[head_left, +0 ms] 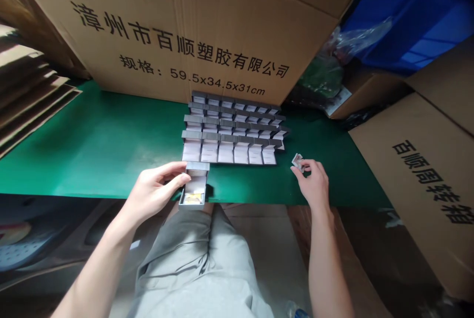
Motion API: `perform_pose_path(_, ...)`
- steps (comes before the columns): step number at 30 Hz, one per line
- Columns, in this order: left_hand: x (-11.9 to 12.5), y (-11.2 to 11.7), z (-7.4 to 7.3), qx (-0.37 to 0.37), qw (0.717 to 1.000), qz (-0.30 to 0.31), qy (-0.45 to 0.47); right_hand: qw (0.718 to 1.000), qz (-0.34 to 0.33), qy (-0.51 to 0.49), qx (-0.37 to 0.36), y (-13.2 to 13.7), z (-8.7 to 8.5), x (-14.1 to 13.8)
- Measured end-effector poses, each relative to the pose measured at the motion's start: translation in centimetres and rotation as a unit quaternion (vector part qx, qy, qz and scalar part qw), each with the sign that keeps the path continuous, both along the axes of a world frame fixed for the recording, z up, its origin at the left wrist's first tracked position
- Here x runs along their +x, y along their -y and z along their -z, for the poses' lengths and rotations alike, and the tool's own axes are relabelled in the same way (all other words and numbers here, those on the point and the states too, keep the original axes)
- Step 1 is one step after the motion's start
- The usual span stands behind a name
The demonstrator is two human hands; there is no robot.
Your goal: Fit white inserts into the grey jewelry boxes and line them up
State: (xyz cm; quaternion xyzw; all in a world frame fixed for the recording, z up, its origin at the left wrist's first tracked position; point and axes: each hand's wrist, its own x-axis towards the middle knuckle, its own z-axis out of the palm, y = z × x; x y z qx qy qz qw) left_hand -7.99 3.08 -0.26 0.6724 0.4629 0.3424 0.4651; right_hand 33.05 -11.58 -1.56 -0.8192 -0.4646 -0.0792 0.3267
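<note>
My left hand (155, 189) grips a small open grey jewellery box (194, 192) at the mat's front edge, its fingers against the raised lid. A yellowish insert lies inside the box. My right hand (314, 179) pinches a small pale folded item (296, 162) between thumb and fingers, to the right of the box. Its exact kind is too small to tell. Several rows of open grey boxes (231, 135) stand on the green mat (92, 135) beyond my hands, with their lids up and white linings showing.
A large printed cardboard carton (177, 36) stands behind the rows, and another (425, 184) stands at the right. Flattened cardboard sheets (25, 86) lie at the left. A blue crate (411, 17) and plastic wrap sit at the back right. My grey-trousered legs (196, 263) are below the mat.
</note>
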Motion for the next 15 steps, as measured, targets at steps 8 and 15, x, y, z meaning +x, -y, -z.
perform_pose_path(8,0.0,0.0,-0.1,-0.003,1.000,0.001,-0.015,0.957,0.035,-0.261,0.121,1.5,0.4,-2.0)
perform_pose_path(15,-0.3,-0.1,0.4,0.004,1.000,0.006,-0.016,0.973,0.102,-0.200,0.050,2.1,0.5,-1.5)
